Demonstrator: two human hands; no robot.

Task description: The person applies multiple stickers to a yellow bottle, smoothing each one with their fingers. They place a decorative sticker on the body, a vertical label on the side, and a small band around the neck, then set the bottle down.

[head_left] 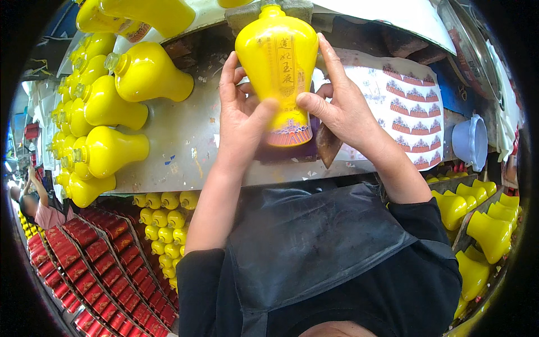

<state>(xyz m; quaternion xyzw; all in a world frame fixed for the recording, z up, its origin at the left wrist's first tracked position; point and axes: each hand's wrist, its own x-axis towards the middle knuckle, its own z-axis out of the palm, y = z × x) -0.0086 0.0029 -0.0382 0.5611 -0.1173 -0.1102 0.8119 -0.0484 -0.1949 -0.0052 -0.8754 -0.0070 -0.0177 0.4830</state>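
Between my two hands is a glossy yellow bottle [275, 62], its neck pointing away from me and a patterned pink and blue band round its base. My left hand [242, 109] grips its left side, the thumb, slightly blurred, pressed on the front. On the other side my right hand [339, 104] has its thumb on the front and fingers along the edge. Dark printed characters run down the bottle's face. Just below my right hand lies a brown pointed piece [328, 145], partly covered by the hand.
A sheet of patterned decals [412, 115] lies at the right of the worktable [185, 151], near a pale blue bucket [470, 141]. Yellow bottles [154, 72] are stacked at left; more yellow bottles [487, 233] fill the lower right. Red boxes [118, 269] stand lower left, with another person [48, 210] beyond.
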